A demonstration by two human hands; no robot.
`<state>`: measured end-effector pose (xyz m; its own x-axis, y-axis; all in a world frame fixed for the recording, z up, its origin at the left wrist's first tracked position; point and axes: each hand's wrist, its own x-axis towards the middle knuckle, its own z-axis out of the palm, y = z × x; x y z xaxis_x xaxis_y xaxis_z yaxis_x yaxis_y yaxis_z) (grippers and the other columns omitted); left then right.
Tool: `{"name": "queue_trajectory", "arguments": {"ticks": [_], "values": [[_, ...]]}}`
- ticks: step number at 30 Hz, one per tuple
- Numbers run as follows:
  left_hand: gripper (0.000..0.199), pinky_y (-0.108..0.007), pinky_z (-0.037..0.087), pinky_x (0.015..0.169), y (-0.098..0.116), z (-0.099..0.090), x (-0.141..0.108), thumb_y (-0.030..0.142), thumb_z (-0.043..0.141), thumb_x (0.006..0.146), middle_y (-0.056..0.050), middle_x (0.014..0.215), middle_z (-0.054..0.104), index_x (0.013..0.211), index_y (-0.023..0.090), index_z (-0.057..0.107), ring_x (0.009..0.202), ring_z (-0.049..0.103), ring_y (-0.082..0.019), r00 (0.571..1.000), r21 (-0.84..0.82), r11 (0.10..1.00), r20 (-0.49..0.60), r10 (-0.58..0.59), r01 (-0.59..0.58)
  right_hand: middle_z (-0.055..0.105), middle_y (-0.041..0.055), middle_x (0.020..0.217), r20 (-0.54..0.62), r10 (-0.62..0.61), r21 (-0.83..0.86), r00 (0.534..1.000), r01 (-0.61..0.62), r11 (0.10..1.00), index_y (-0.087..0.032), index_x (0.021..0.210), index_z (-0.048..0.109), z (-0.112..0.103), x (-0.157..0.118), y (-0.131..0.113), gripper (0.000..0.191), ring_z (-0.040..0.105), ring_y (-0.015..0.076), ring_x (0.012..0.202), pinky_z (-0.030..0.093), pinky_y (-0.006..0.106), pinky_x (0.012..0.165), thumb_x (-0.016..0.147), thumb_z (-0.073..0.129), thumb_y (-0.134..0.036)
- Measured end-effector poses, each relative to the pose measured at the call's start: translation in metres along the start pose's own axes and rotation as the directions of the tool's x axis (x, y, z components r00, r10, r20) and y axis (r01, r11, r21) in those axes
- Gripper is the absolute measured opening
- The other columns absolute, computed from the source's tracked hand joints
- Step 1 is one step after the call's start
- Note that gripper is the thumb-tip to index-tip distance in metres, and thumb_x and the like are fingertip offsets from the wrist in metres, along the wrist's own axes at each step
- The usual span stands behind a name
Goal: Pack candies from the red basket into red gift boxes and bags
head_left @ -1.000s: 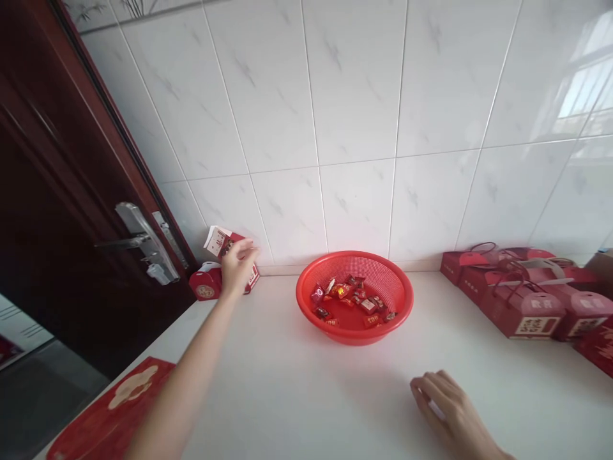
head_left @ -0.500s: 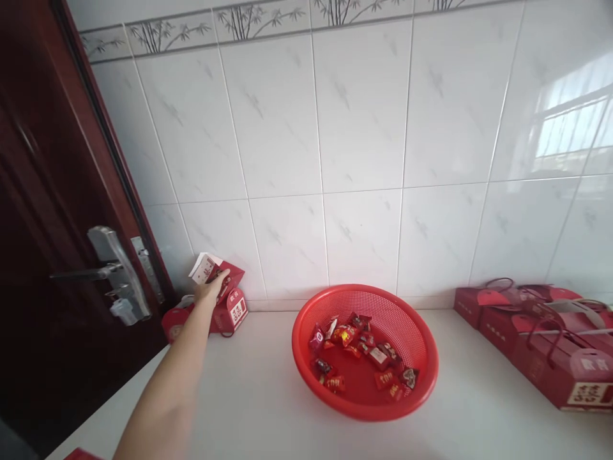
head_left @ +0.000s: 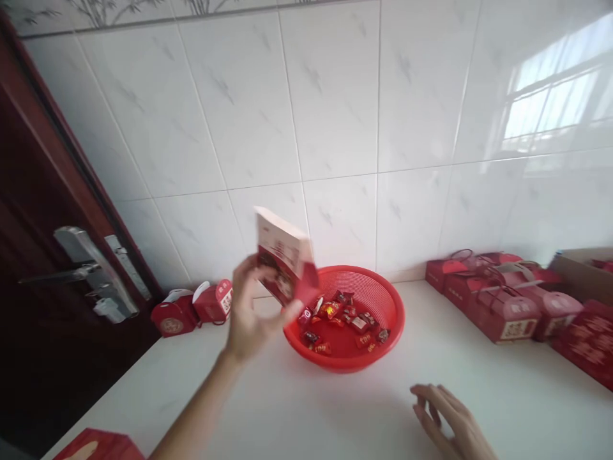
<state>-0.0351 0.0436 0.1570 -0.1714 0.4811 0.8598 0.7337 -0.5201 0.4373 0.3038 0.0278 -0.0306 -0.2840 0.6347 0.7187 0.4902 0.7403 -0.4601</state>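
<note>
Near centre frame, the left hand (head_left: 251, 329) grips a box (head_left: 283, 249) (right hand (head_left: 447, 415) half-curled, lower right), best held lightly, clear of the basket (head_left: 345, 366).

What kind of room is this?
Probably a room in a home, maybe a kitchen, but I can't be sure. It has a shiny tiled wall, a dark door with a metal handle, and a white tabletop.
</note>
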Motion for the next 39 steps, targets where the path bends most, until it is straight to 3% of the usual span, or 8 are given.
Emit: {"name": "queue_trajectory", "arguments": {"ticks": [4,9,13,20,24,30,35,39], "values": [[0.054,-0.046,0.055,0.094,0.07,0.026,-0.085,0.036,0.083,0.063,-0.013,0.139,0.043,0.111,0.027,0.061,0.124,0.053,-0.036,0.926,-0.024,0.97,0.291,0.239,-0.243,0.067,0.0048,0.08,-0.004,0.018,0.107,1.0,-0.017,0.994,-0.022,0.114,0.056,-0.019,0.014,-0.017,0.023,0.063,0.0156,0.059,0.056,0.027,0.061,0.1,0.045,-0.036],[0.058,-0.048,0.057,0.09,0.084,0.05,-0.17,0.036,0.081,0.066,-0.016,0.139,0.041,0.118,0.027,0.057,0.122,0.053,-0.037,0.919,-0.036,0.993,0.377,0.114,-0.108,0.065,0.0103,0.09,-0.087,0.036,0.293,0.996,-0.009,0.956,-0.02,0.115,0.054,-0.03,0.02,-0.031,0.04,0.064,0.0228,0.078,0.055,0.033,0.068,0.1,0.033,-0.05],[0.066,-0.054,0.052,0.096,0.084,0.056,-0.201,0.043,0.079,0.07,-0.017,0.144,0.041,0.129,0.027,0.052,0.13,0.048,-0.04,0.87,-0.053,0.998,0.493,0.013,0.015,0.063,0.0064,0.08,-0.038,0.206,0.335,0.978,-0.181,0.924,-0.021,0.094,0.058,-0.025,0.018,-0.035,0.039,0.056,0.0192,0.07,0.051,0.032,0.069,0.102,0.029,-0.045],[0.039,-0.047,0.047,0.106,0.069,0.059,-0.15,0.029,0.061,0.09,-0.012,0.141,0.052,0.129,0.026,0.053,0.133,0.05,-0.029,0.915,-0.13,0.985,0.4,-0.056,0.117,0.057,0.0021,0.069,0.179,0.154,0.399,0.972,-0.215,0.891,-0.02,0.073,0.053,-0.022,0.025,-0.027,0.043,0.046,0.0144,0.064,0.044,0.026,0.062,0.101,0.034,-0.047],[0.023,-0.037,0.052,0.094,0.061,0.067,-0.12,0.036,0.06,0.091,-0.007,0.107,0.07,0.109,0.021,0.064,0.104,0.066,-0.023,0.844,-0.184,0.947,0.52,-0.134,0.263,0.061,0.003,0.074,0.287,0.136,0.45,0.948,-0.258,0.855,-0.018,0.079,0.059,-0.019,0.027,-0.025,0.043,0.049,0.0137,0.065,0.044,0.025,0.06,0.101,0.037,-0.047],[0.032,-0.025,0.049,0.067,0.061,0.073,-0.111,0.043,0.054,0.093,-0.001,0.072,0.062,0.074,0.019,0.06,0.071,0.059,-0.016,0.753,-0.22,0.855,0.606,-0.257,0.469,0.063,0.0035,0.08,0.335,0.306,0.524,0.891,-0.446,0.726,-0.018,0.087,0.063,-0.02,0.033,-0.031,0.044,0.054,0.0163,0.074,0.049,0.028,0.069,0.099,0.04,-0.054],[0.02,-0.023,0.047,0.061,0.06,0.073,-0.108,0.038,0.058,0.087,0.0,0.075,0.063,0.09,0.019,0.066,0.07,0.06,-0.016,0.729,-0.205,0.818,0.6,-0.329,0.538,0.061,0.0037,0.082,0.351,0.378,0.631,0.856,-0.515,0.58,-0.018,0.084,0.061,-0.019,0.039,-0.041,0.05,0.055,0.0185,0.081,0.047,0.03,0.076,0.097,0.039,-0.061],[0.019,-0.024,0.05,0.067,0.06,0.07,-0.104,0.032,0.054,0.088,-0.001,0.077,0.065,0.087,0.019,0.067,0.076,0.063,-0.017,0.689,-0.204,0.833,0.676,-0.26,0.514,0.046,-0.001,0.067,0.338,0.411,0.573,0.847,-0.532,0.624,-0.018,0.068,0.051,-0.014,0.047,-0.047,0.055,0.043,0.0135,0.065,0.038,0.026,0.06,0.09,0.046,-0.069]]}}
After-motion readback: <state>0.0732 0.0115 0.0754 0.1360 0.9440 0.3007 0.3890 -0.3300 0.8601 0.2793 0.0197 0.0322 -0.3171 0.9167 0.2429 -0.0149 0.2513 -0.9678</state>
